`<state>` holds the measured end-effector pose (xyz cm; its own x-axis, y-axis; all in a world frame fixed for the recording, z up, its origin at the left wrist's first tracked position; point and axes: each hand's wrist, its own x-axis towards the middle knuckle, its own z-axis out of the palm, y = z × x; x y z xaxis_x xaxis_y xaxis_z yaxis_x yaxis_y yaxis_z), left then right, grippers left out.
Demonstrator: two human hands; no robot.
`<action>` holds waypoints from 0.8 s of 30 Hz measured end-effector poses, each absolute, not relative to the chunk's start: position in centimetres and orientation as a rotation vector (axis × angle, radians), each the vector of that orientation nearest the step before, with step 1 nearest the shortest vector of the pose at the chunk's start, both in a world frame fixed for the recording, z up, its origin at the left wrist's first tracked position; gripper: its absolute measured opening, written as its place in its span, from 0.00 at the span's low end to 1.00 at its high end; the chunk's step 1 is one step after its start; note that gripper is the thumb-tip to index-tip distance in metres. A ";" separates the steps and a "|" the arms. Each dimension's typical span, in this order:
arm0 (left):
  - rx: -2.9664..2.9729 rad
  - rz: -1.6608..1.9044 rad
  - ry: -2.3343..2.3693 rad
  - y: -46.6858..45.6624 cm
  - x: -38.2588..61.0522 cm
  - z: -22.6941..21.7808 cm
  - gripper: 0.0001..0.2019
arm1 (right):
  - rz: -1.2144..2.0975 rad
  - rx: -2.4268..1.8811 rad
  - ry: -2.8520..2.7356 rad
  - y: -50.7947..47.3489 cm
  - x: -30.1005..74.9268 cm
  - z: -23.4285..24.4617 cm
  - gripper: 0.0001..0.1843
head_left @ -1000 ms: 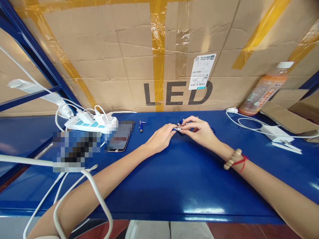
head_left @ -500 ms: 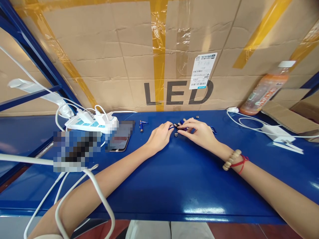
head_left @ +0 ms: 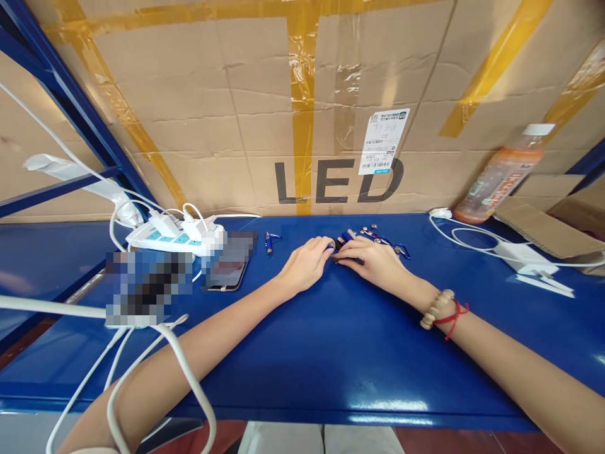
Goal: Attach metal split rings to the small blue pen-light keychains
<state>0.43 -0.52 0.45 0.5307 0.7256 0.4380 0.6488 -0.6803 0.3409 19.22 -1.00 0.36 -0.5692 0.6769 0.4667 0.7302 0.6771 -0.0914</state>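
My left hand (head_left: 308, 263) is closed in a pinch on a small blue piece (head_left: 330, 245), mostly covered by its fingertips. Close beside it, my right hand (head_left: 377, 260) has thumb and fingers drawn together, palm down; a tiny dark item seems to sit at its fingertips, too small to name. Just behind the fingers lie small blue and black cylinders (head_left: 347, 236), partly hidden. Several little silvery round pieces (head_left: 374, 226) and a blue clip-like loop (head_left: 403, 251) are spread behind my right hand. A slim blue cylinder (head_left: 269, 243) with a thin side piece lies left.
At left are a phone (head_left: 227, 272), a white power strip (head_left: 177, 243) and looping white cables (head_left: 186, 366). A large cardboard box (head_left: 255, 94) stands behind the blue tabletop (head_left: 302, 353). An orange drink bottle (head_left: 503, 176), a white charger (head_left: 527, 257) and cardboard (head_left: 543, 227) are at right.
My right hand has come down and closed its fingers, moving nearer my left fingertips. The small silvery piece that lay under it is now hidden. More loose pieces show behind the right hand.
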 end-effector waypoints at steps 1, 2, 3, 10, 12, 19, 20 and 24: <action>2.634 0.845 1.181 -0.5 0.4 0.5 0.10 | -0.163 -1.094 -2.425 -1.0 19.3 0.3 0.11; 2.643 0.841 1.176 -0.5 0.4 0.5 0.10 | -0.170 -1.094 -2.428 -1.0 19.3 0.3 0.11; 2.651 0.836 1.173 -0.5 0.4 0.5 0.10 | -0.174 -1.091 -2.426 -1.0 19.3 0.3 0.11; 2.676 0.816 1.155 -0.5 0.3 0.4 0.13 | -0.046 -1.094 -2.371 -1.1 19.4 0.8 0.08; 2.683 0.820 1.150 -0.6 0.3 0.5 0.13 | 0.031 -1.173 -2.335 -1.2 19.3 0.9 0.07; 2.654 0.903 1.133 -0.6 0.4 0.5 0.11 | 0.207 -1.176 -2.234 -1.3 18.9 0.8 0.09; 2.662 0.907 1.143 -0.5 0.4 0.5 0.10 | 0.209 -1.139 -2.209 -1.3 18.9 0.8 0.10; 2.667 0.928 1.177 -0.4 0.3 0.3 0.10 | 0.294 -1.062 -2.015 -1.0 19.0 0.9 0.12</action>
<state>0.34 -0.42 0.34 0.5208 0.6947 0.4962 0.6447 -0.7010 0.3048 19.02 -0.98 0.90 -0.3085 0.7705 0.5578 0.5791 0.6173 -0.5325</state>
